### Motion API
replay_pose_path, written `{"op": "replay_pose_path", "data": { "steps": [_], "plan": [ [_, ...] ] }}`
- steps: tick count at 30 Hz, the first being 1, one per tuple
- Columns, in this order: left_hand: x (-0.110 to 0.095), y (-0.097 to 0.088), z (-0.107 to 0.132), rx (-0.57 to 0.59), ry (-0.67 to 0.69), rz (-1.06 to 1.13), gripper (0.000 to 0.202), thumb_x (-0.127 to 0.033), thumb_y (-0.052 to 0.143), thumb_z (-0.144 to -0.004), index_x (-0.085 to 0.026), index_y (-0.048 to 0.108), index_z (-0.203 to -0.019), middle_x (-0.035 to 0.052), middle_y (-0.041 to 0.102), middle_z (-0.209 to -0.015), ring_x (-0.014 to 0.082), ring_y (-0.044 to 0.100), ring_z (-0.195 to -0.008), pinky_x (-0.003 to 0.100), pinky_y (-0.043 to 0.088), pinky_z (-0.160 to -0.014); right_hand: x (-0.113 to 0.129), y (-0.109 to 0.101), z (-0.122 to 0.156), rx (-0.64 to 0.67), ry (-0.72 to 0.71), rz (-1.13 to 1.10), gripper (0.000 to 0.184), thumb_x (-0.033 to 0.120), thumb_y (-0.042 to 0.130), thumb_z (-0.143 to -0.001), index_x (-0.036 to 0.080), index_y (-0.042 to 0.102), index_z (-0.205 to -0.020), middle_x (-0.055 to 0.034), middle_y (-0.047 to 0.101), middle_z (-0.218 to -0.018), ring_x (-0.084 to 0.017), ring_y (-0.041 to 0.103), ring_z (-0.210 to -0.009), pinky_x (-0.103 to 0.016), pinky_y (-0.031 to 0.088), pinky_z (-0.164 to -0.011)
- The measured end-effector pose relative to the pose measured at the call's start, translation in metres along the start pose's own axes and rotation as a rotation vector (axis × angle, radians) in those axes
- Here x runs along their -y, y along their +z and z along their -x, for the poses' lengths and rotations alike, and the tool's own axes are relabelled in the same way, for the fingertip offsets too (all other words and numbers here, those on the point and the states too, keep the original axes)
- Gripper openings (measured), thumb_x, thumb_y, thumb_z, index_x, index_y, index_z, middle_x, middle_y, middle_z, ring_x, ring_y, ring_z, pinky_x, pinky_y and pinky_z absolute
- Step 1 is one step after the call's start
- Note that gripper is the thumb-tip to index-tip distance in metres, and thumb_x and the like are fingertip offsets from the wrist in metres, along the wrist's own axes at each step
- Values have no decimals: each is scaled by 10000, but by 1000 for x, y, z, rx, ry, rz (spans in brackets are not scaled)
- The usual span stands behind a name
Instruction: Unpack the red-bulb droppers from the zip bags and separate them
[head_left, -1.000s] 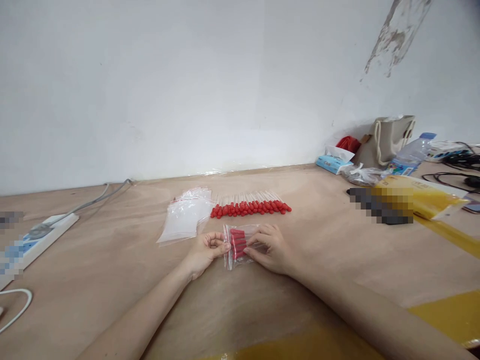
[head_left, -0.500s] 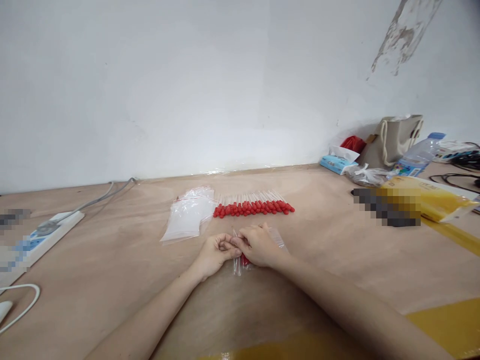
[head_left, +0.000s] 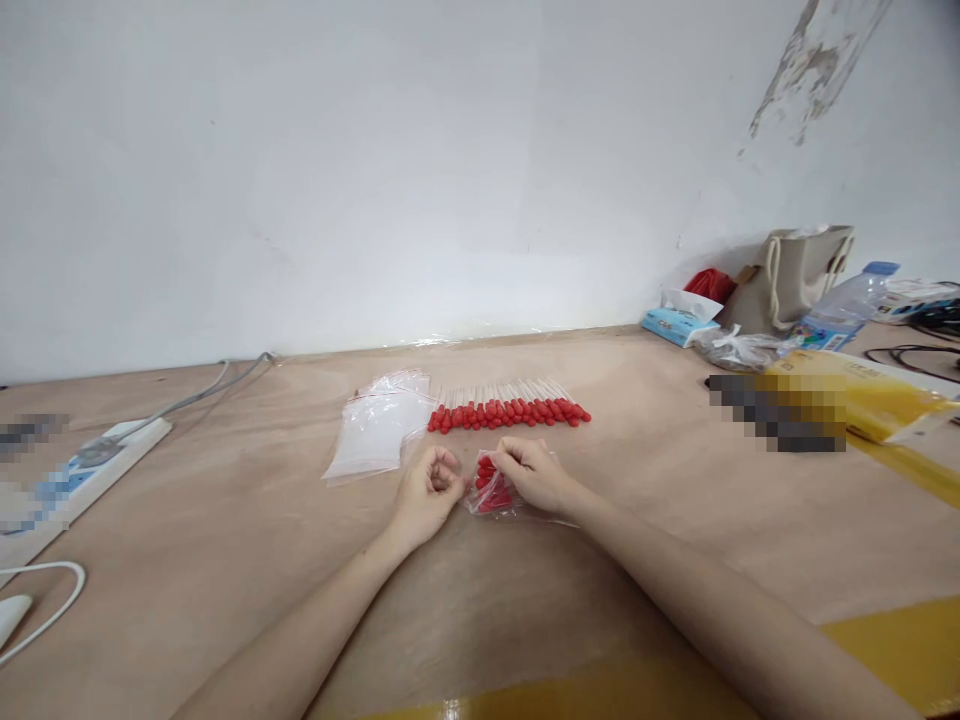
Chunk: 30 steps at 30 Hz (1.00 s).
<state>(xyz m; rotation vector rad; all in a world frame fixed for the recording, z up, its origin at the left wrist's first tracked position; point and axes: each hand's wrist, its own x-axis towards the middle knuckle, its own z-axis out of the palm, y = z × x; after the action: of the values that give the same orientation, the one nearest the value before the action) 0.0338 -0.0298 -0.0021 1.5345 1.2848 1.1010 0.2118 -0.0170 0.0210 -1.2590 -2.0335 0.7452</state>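
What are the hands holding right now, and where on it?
Both hands pinch a small clear bag of red-tipped droppers: left hand at its left edge, right hand at its top edge.

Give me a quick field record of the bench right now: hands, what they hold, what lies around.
left hand: curled, fingertips pinching edge of small bag
right hand: grip on small bag holding red-tipped sticks
loose sticks: row behind the hands, red tips toward camera
empty bags: pile left of the row
table: wooden
power strip: far left
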Motion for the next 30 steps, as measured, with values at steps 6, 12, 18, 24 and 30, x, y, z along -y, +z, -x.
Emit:
{"op": "replay_pose_path", "data": {
  "steps": [6,12,18,24,30],
  "plan": [
    [0,-6,3,55,438,-485,129,-134,503,-750,-171,626,-748,9,469,-740,115,467,-679,216,377,-574,-9,-7,-2,37,-18,-55,339,366,400,-836,167,455,-567,51,430,-533,-74,385,-545,-203,269,-559],
    [0,-13,2,-9,516,-622,185,-188,493,-784,-189,678,-797,17,457,-709,129,458,-655,246,382,-579,-20,-31,20,111,-184,165,156,321,587,-722,174,555,-684,33,541,-630,-82,449,-582,-201,297,-557],
    [-1,-13,1,52,427,-592,188,-205,488,-798,-193,674,-819,35,505,-778,145,494,-719,263,402,-628,-40,-36,37,93,-152,239,216,356,634,-693,194,549,-809,27,565,-705,-99,492,-626,-211,342,-578],
    [-2,-14,1,115,367,-497,171,-336,546,-787,-189,628,-811,23,516,-835,119,470,-658,231,367,-576,-44,-25,34,-57,-203,299,208,363,591,-747,190,527,-846,-14,550,-821,-123,498,-719,-242,366,-656],
    [-4,-15,2,278,200,-316,194,-360,557,-767,-181,523,-833,-43,438,-633,88,380,-540,190,310,-506,-45,-21,35,-84,-227,389,204,369,540,-793,178,505,-854,-40,525,-850,-144,487,-744,-269,371,-678]
  ]
}}
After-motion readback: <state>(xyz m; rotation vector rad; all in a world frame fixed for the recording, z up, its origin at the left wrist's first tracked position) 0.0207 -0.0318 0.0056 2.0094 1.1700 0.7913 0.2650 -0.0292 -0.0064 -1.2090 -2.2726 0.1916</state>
